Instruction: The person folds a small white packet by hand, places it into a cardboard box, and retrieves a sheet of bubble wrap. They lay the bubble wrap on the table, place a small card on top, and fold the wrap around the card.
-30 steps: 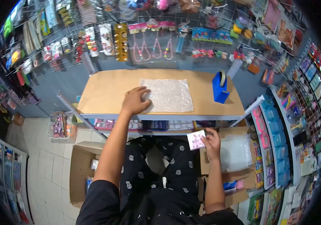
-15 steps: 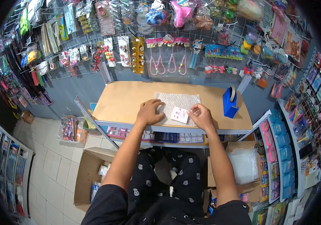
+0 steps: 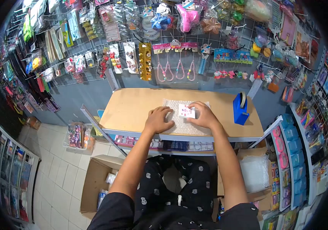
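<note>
A sheet of bubble wrap (image 3: 187, 128) lies flat on the wooden tabletop, close to its front edge. On its far half is a small white box (image 3: 187, 110) with pink and dark printing. My right hand (image 3: 204, 116) grips this box from the right, thumb at the near side and fingers at the far side. At the left edge of the wrap, my left hand (image 3: 159, 120) rests with thumb and fingers spread and nothing between them.
A blue tape dispenser (image 3: 240, 110) stands toward the table's right end. Under the tabletop, a shelf holds packaged goods (image 3: 200, 146). Open cardboard boxes flank my legs, the left one (image 3: 89, 184) on the tiled floor. Hanging accessories (image 3: 175, 48) cover the wall grid behind.
My right hand has shifted the white box toward the far side of the bubble wrap and now reaches around it. The left hand stays at the wrap's left edge. The view has tilted slightly.
</note>
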A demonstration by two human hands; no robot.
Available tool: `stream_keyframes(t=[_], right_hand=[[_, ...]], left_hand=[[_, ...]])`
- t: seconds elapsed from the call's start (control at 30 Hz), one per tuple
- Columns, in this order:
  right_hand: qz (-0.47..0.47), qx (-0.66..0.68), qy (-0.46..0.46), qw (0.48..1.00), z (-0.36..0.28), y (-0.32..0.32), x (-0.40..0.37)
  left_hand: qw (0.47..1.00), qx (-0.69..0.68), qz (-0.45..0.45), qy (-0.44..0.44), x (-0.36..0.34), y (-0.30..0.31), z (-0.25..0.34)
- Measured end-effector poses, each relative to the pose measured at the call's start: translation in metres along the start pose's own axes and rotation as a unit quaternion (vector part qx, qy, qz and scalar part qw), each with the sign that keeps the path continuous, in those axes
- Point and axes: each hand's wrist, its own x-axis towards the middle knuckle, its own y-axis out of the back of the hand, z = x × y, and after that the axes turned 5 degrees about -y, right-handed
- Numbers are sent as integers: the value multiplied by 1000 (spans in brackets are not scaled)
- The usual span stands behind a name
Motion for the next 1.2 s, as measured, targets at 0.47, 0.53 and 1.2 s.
stream_keyframes(t=[0.47,0.53,1.2], right_hand=[[37,-6,1,999,33,-22,-21],[49,-16,9,999,30,-23,-20],[61,-28,23,998,31,-24,-22]], left_hand=[[1000,3,13,16,-2,-5,-1],[1000,5,15,16,-2,-4,-1],[982,-145,49,-114,18,-2,19]])
